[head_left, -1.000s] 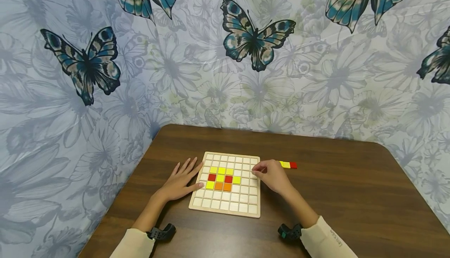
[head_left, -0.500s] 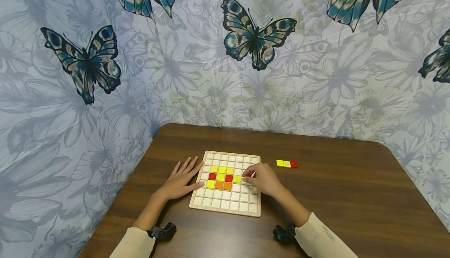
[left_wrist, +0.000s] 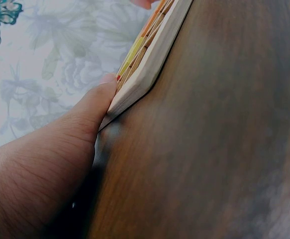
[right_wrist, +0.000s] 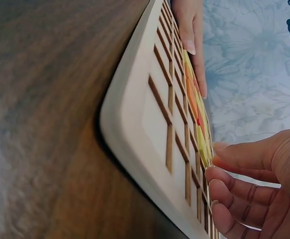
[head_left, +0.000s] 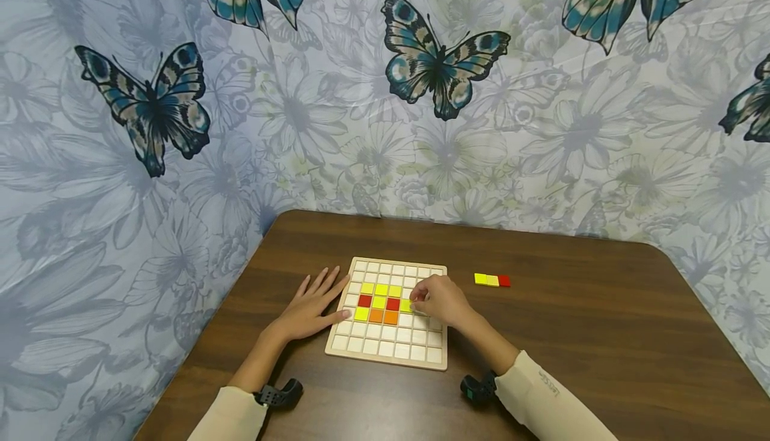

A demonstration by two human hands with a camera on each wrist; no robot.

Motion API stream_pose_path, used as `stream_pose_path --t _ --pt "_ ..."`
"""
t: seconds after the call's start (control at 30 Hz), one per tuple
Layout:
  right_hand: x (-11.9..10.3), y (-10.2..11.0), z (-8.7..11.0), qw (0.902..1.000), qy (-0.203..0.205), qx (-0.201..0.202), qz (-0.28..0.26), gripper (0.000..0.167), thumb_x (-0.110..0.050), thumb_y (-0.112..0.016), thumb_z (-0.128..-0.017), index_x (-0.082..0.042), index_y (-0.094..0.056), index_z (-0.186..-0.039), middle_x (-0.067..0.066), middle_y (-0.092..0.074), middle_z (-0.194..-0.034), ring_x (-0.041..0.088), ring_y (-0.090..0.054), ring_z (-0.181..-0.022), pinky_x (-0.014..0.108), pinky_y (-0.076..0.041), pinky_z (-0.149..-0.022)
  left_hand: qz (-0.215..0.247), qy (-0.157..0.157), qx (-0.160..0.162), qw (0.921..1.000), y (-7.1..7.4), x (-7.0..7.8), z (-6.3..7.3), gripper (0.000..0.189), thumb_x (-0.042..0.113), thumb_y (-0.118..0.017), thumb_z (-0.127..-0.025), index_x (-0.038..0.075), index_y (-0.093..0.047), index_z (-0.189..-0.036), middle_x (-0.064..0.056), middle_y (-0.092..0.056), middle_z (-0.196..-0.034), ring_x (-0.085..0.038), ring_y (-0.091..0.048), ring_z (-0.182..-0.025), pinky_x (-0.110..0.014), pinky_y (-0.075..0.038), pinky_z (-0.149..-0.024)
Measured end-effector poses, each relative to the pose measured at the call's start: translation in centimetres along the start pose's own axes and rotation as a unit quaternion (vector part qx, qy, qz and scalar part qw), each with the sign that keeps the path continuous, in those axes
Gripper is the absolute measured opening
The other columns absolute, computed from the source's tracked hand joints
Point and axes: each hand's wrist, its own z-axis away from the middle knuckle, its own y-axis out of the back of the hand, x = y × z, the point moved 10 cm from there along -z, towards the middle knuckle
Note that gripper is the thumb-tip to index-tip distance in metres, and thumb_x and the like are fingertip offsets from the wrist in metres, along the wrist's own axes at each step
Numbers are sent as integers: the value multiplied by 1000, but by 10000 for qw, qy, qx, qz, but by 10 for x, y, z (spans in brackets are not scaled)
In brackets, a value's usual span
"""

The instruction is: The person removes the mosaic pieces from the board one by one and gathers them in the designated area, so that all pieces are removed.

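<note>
A square wooden grid board (head_left: pixel 386 362) lies on the table, with several yellow, red and orange tiles (head_left: pixel 377 302) in its pale cells. My left hand (head_left: pixel 307 311) lies flat at the board's left edge, fingers spread and thumb on the rim. In the left wrist view its thumb (left_wrist: pixel 92 104) presses the board's side. My right hand (head_left: pixel 442 299) is over the board's right half, fingertips drawn together in a pinch beside the rightmost yellow tile (head_left: pixel 406 307). In the right wrist view its thumb (right_wrist: pixel 249 154) is right at the grid; the pinched tile is hidden by the fingers.
Two yellow tiles (head_left: pixel 486 280) and a red tile (head_left: pixel 504 281) lie in a row on the brown wooden table (head_left: pixel 565 321), right of the board. Behind the table hangs a wall covering (head_left: pixel 337 160) with butterflies and flowers.
My right hand has moved left from beyond the board's right edge to the rightmost yellow tile, uncovering the loose row. A thin pale edge showed between its fingers earlier. My left hand stays put.
</note>
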Motion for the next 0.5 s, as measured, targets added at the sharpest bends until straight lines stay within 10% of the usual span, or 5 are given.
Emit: stream_pose_path --t 0.5 --pt "3 -5 -4 9999 -61 17 -95 10 -6 -84 -81 -10 -75 -77 -7 -60 -66 9 -51 -60 25 -43 -55 -41 -17 -34 10000 -2 -3 -1 84 62 -55 -97 22 -22 -164 -13 -13 -169 -39 -8 -155 -67 -1 -118"
